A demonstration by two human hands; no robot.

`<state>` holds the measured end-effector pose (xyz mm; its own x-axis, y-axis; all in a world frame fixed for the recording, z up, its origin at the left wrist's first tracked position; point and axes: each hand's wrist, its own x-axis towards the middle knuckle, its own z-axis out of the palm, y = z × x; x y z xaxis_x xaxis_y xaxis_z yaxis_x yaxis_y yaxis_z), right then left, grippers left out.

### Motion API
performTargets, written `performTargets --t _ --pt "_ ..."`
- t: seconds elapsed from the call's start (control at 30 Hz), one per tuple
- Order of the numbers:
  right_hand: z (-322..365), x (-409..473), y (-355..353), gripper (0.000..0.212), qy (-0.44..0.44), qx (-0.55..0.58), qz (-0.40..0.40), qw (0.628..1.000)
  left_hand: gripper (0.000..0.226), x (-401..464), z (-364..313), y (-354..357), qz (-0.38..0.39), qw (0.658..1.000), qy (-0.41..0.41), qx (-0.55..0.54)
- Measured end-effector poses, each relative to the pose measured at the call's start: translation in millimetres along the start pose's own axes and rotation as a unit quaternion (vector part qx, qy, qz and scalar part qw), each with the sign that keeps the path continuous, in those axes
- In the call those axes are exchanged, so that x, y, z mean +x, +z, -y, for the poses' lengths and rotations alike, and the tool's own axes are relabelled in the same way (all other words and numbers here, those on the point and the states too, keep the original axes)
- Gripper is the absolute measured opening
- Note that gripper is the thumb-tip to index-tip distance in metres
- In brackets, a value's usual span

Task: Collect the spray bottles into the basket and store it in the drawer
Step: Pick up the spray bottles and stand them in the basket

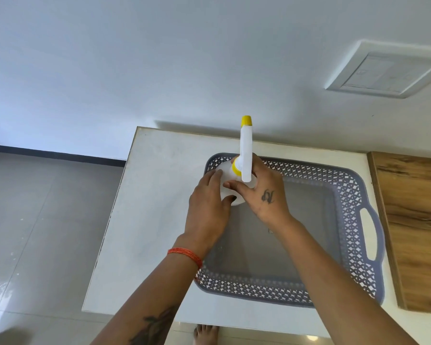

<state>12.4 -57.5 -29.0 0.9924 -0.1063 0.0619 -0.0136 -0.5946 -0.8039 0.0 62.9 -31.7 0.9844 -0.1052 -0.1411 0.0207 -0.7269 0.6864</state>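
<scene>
A white spray bottle (245, 155) with a yellow nozzle tip and yellow collar stands upright at the far left corner of the grey lattice basket (353, 202). My left hand (208, 207) wraps the bottle's round body from the left. My right hand (264, 192) grips it from the right, just under the spray head. The basket sits on a white cabinet top (149, 195) and holds nothing else that I can see. No drawer is in view.
A wooden surface (413, 220) adjoins the white top on the right. Grey tiled floor (35, 220) lies to the left, below the top's edge. A white wall with a switch panel (386, 70) rises behind. My bare foot (205, 334) shows at the bottom.
</scene>
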Motion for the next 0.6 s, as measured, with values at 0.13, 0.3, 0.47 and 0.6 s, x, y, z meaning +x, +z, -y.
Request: performTargets --t 0.13,0.3,0.47,0.6 --pt "3 -1 0 0.043 0.007 -0.003 0.001 1.000 0.051 -1 -3 0 -0.008 1.000 0.004 0.018" --pt "-1 -9 -9 0.070 0.015 0.028 0.029 0.999 0.057 -6 -6 -5 -0.038 0.999 0.009 0.013" --pt "-9 -30 -42 0.070 0.037 0.040 0.012 0.998 0.035 -44 -31 -5 -0.199 0.976 0.062 -0.065" --pt "-22 -47 -82 0.061 0.045 0.047 -0.025 0.998 0.025 -71 -73 27 -0.200 0.958 0.160 -0.129"
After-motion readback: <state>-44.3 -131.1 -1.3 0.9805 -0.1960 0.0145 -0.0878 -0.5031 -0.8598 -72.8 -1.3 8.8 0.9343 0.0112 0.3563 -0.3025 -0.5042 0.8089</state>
